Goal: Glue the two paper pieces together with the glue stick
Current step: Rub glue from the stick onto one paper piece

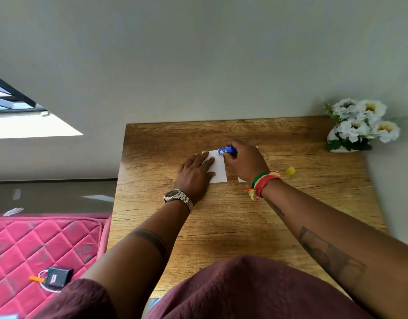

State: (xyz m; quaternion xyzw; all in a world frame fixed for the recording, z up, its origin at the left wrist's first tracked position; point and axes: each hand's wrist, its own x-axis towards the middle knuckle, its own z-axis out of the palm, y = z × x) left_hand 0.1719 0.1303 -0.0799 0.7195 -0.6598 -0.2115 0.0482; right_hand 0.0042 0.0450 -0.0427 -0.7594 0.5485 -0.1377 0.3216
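we find the left hand [195, 173] flat on paper [218, 166]; right hand [245, 163] grips the glue stick [226, 150], hiding most of the second paper [241, 179].

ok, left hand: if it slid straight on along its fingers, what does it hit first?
The left hand lies flat on a white paper, fingers pointing up and to the right. Straight on, it would probably meet the glue stick held by the right hand at the paper's far edge. Depth is unclear.
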